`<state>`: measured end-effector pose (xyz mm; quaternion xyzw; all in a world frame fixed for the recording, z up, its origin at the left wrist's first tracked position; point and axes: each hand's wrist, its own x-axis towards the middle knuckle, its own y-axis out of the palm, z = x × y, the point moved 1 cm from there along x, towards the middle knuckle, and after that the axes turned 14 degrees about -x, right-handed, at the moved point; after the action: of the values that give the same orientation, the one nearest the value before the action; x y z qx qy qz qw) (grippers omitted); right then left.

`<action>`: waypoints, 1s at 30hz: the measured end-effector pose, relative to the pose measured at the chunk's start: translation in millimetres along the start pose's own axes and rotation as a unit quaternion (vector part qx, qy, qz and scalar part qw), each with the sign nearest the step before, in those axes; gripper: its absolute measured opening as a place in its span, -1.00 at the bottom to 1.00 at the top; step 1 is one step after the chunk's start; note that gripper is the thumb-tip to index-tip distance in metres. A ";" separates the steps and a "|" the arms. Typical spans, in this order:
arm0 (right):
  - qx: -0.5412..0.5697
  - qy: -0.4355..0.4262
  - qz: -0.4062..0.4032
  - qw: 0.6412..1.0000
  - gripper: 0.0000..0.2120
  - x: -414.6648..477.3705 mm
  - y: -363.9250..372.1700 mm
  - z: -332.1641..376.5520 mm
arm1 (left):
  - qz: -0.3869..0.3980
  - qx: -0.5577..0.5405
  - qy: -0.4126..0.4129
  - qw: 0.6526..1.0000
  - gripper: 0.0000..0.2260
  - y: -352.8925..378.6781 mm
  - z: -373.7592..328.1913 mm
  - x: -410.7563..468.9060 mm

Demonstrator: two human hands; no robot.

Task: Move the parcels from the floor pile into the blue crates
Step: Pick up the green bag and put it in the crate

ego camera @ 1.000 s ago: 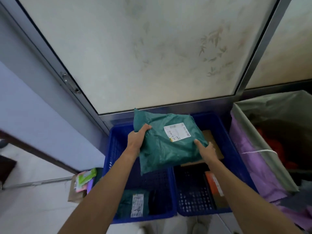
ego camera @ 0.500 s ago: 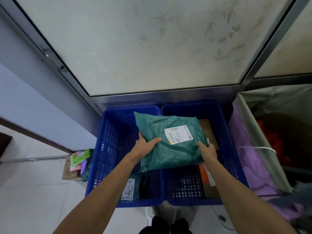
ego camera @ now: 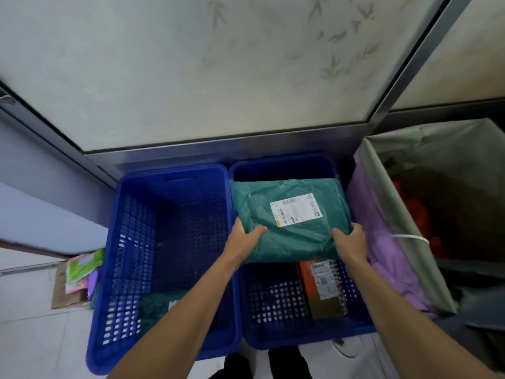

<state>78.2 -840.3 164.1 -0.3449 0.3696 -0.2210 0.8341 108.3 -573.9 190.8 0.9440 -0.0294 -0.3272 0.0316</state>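
Parcel going into the right-hand blue crate.

Head view: both hands are grasping the green parcel [ego camera: 289, 220] at its near edge — the left hand [ego camera: 243, 242] pinching the near-left corner, the right hand [ego camera: 351, 242] curling round the near-right one — probably so the soft bag is lying flat, label up. It is sitting over the far half of the right crate [ego camera: 311, 339], partly above an orange-brown parcel [ego camera: 322, 285]; whether it is touching bottom I cannot tell. The left crate [ego camera: 164, 173] is holding a small green parcel [ego camera: 155, 305] at its near end.

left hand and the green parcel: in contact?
Touching. The head view shows the left hand gripping the green parcel at its near left corner, thumb lying on its top face with no gap.
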 end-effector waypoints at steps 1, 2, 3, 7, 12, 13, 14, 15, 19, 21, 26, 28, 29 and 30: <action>0.006 0.000 0.011 1.000 -0.42 5.7 2.6 -0.3 | -0.009 -0.009 -0.003 1.000 -0.50 3.0 -2.2 8.4; 0.012 -0.002 0.017 1.000 -0.44 13.5 5.9 -2.0 | -0.015 -0.016 -0.006 1.000 -0.54 5.6 -3.6 16.3; 0.015 -0.003 0.023 1.000 -0.45 21.1 7.9 -2.9 | -0.021 -0.018 -0.011 1.000 -0.56 8.1 -4.0 24.3; 0.004 -0.002 0.049 0.999 -0.64 61.0 14.9 -9.8 | -0.031 -0.016 -0.028 0.999 -0.58 20.8 0.9 54.2; -0.019 -0.022 0.081 0.996 -0.72 102.7 34.6 -9.4 | -0.068 -0.025 -0.043 0.996 -0.61 31.6 19.7 90.0; -0.019 -0.026 0.088 0.996 -0.72 110.1 39.5 -9.1 | -0.073 -0.027 -0.044 0.996 -0.62 32.5 22.8 98.4; -0.020 -0.026 0.093 0.995 -0.69 118.1 45.9 -10.7 | -0.079 -0.028 -0.045 0.995 -0.63 33.8 25.6 105.8; -0.023 -0.026 0.101 0.994 -0.64 125.8 52.2 -12.4 | -0.086 -0.029 -0.047 0.995 -0.64 35.0 28.4 112.8; -0.024 -0.026 0.126 0.991 -0.67 155.2 74.4 -16.0 | -0.097 -0.009 -0.048 0.994 -0.67 36.0 37.5 142.4; -0.036 -0.032 0.126 0.991 -0.63 167.9 80.3 -18.4 | -0.089 0.001 -0.052 0.995 -0.64 37.7 42.0 156.7; -0.063 -0.072 0.124 0.988 -0.58 187.6 88.1 -21.1 | -0.081 0.010 -0.066 0.994 -0.60 45.9 53.1 178.7; -0.066 -0.086 0.125 0.986 -0.57 191.9 90.7 -17.2 | -0.078 0.009 -0.065 0.995 -0.59 50.6 59.0 184.9; -0.065 -0.089 0.133 0.985 -0.55 194.3 92.5 -15.8 | -0.077 0.010 -0.062 0.995 -0.58 52.3 62.1 187.7; -0.064 -0.087 0.145 0.984 -0.51 196.9 94.7 -15.4 | -0.076 0.012 -0.061 0.995 -0.57 53.5 64.7 189.8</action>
<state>201.1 -906.5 -4.8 -0.3578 0.3550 -0.0428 0.8626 215.2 -644.3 27.3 0.9220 0.0369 -0.3854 -0.0061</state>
